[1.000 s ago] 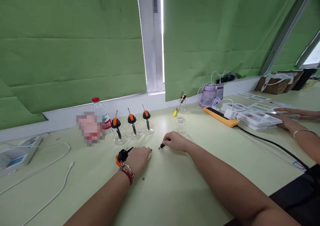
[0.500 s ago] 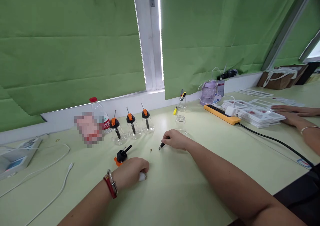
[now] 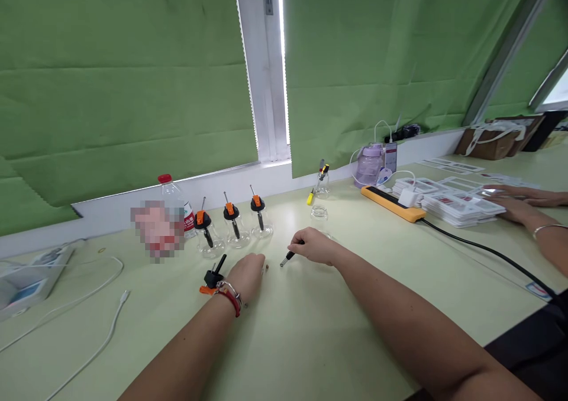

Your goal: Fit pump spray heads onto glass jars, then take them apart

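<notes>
My right hand (image 3: 313,246) is closed round a black rod (image 3: 290,254), with a metal coil spring (image 3: 284,262) at its lower left end. My left hand (image 3: 248,274) reaches low over the table with curled fingers; what they hold, if anything, is hidden. Right at its fingertips is a tiny brass-coloured piece (image 3: 267,267). Beside the left wrist lies a black lid with a stem (image 3: 213,278) and an orange flap (image 3: 206,290). A clear open jar (image 3: 319,213) stands behind my right hand.
Three clear jars with black and orange tops (image 3: 235,229) stand in a row by the wall. Screwdrivers stand in a glass (image 3: 323,185). A yellow power strip (image 3: 393,204), stacked white cards (image 3: 457,203) and another person's hands (image 3: 519,203) are at right. A white cable (image 3: 110,330) lies left.
My left hand has moved up and forward to the tiny brass piece. The white thing seen under its fingers no longer shows. More of the spring shows at the rod in my right hand.
</notes>
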Motion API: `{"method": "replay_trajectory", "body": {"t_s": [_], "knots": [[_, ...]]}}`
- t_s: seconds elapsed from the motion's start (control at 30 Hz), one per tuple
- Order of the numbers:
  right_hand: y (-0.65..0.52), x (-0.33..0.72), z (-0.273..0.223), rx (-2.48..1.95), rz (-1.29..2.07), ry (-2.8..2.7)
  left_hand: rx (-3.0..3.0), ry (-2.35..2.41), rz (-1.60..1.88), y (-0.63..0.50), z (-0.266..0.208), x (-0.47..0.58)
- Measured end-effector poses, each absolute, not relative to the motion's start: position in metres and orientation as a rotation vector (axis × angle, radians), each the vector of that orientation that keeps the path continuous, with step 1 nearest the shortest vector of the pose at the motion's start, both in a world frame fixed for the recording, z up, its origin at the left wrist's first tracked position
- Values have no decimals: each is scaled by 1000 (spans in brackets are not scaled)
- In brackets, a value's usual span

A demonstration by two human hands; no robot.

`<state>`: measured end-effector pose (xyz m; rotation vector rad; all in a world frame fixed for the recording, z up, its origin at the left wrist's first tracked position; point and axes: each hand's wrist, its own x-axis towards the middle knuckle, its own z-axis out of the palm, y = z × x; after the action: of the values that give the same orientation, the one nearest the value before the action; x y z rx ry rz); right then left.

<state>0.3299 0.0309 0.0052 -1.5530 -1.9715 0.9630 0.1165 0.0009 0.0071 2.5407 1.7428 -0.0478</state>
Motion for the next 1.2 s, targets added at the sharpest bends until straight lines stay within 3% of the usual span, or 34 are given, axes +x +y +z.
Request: {"method": "replay_trajectory", "body": {"t_s": [0.67, 0.9, 1.2], "knots": [[31, 342, 11, -1530, 928, -1907, 2649, 1535, 194, 3, 1, 151], [29, 342, 5, -1426, 1157, -2170, 2605, 1535, 241, 6, -1, 150], [30, 330, -4, -1435, 942, -2300, 2586, 1503, 394, -1, 15, 133]]}}
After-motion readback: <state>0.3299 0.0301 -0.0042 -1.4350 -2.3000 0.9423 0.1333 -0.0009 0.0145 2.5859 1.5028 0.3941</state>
